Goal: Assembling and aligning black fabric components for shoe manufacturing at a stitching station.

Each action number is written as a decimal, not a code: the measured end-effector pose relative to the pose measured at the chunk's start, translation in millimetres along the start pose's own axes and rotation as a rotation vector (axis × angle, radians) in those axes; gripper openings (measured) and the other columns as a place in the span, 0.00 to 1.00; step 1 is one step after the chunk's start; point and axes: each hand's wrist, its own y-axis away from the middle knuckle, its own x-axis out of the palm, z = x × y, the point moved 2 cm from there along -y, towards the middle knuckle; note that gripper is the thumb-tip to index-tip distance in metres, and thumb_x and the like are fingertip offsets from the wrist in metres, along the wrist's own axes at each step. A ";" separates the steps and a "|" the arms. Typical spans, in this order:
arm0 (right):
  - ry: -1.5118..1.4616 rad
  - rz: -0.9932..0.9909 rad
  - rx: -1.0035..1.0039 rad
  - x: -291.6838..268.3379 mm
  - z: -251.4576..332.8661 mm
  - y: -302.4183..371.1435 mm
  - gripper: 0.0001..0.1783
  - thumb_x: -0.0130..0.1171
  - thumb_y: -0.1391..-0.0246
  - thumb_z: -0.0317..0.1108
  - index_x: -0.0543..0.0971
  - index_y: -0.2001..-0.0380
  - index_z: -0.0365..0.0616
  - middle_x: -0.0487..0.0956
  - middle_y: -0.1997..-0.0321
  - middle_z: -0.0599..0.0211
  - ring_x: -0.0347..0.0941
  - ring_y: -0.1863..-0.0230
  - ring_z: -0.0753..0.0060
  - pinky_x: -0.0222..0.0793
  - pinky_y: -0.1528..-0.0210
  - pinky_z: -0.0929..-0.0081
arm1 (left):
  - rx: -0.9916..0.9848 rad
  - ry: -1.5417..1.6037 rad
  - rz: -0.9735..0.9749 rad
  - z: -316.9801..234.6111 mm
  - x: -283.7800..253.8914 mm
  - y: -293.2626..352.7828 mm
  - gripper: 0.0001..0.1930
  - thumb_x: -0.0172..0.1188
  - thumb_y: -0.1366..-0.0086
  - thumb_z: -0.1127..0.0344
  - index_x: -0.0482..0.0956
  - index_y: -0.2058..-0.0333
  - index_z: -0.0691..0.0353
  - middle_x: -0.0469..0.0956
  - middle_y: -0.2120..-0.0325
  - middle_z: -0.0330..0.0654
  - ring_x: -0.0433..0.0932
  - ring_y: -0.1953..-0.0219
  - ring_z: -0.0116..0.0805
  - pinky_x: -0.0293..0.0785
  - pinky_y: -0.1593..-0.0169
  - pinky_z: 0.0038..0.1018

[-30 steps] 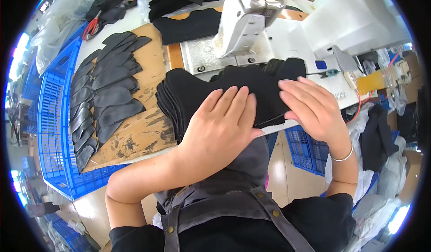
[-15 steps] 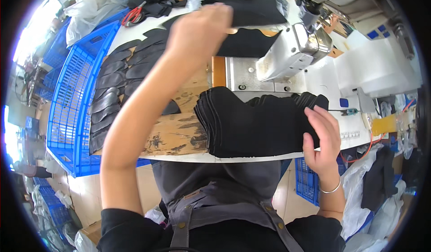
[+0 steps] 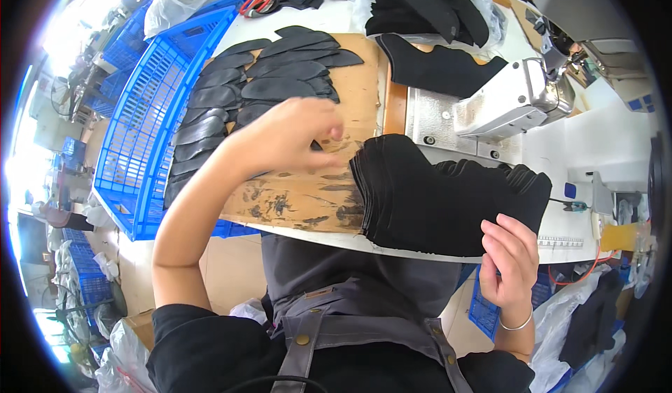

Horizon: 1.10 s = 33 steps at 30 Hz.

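Taking the black stack (image 3: 448, 197) on the tabletop (image 3: 595, 148) as the landmark: well to its left stands a blue crate (image 3: 150, 113), and between crate and stack lies a brown board (image 3: 308, 197) with rows of dark leaf-shaped pieces (image 3: 259, 85) fanned over its far half.

Half a second ago the left hand (image 3: 294, 137) was stretched up to the far end of those pieces; now it has come back and hovers over the board just left of the stack, fingers loosely curled. Whether it carries a piece cannot be told, since motion blurs it. A second ago both hands lay flat on the stack, so the pressing has given way to fetching from the rows.

The stack lies at the near tabletop edge, in front of a sewing machine (image 3: 511, 99). The right hand (image 3: 509, 256) has kept its place at the stack's near right corner, fingertips pinching the edge.
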 end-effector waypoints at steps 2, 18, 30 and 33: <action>-0.015 -0.011 -0.013 3.1 1.9 -7.2 0.12 0.58 0.54 0.24 0.79 0.62 0.36 0.81 0.58 0.55 0.76 0.53 0.52 0.75 0.52 0.64 | -0.030 -0.132 -0.132 5.2 9.1 24.4 0.15 0.68 0.49 0.61 0.77 0.64 0.58 0.73 0.65 0.41 0.73 0.58 0.42 0.69 0.52 0.36; -0.103 0.088 -0.173 16.6 21.2 -62.4 0.18 0.60 0.60 0.24 0.79 0.61 0.36 0.80 0.57 0.56 0.77 0.57 0.55 0.77 0.58 0.67 | 0.096 -0.215 -0.082 33.9 8.0 34.9 0.10 0.61 0.52 0.71 0.71 0.70 0.59 0.71 0.64 0.42 0.73 0.60 0.44 0.70 0.57 0.36; -0.037 0.839 -0.254 154.2 39.6 -143.7 0.18 0.60 0.47 0.43 0.75 0.60 0.41 0.80 0.62 0.66 0.72 0.51 0.62 0.65 0.47 0.66 | -0.201 0.332 -0.172 48.6 -5.8 46.3 0.08 0.59 0.42 0.70 0.76 0.64 0.65 0.75 0.76 0.39 0.73 0.73 0.27 0.73 0.66 0.26; -0.043 0.747 -0.265 155.8 36.6 -137.4 0.19 0.60 0.47 0.43 0.74 0.59 0.41 0.80 0.64 0.65 0.72 0.50 0.63 0.65 0.47 0.65 | -0.413 0.299 -0.340 63.7 -22.4 57.0 0.08 0.65 0.42 0.66 0.78 0.69 0.63 0.71 0.80 0.32 0.68 0.75 0.18 0.66 0.71 0.20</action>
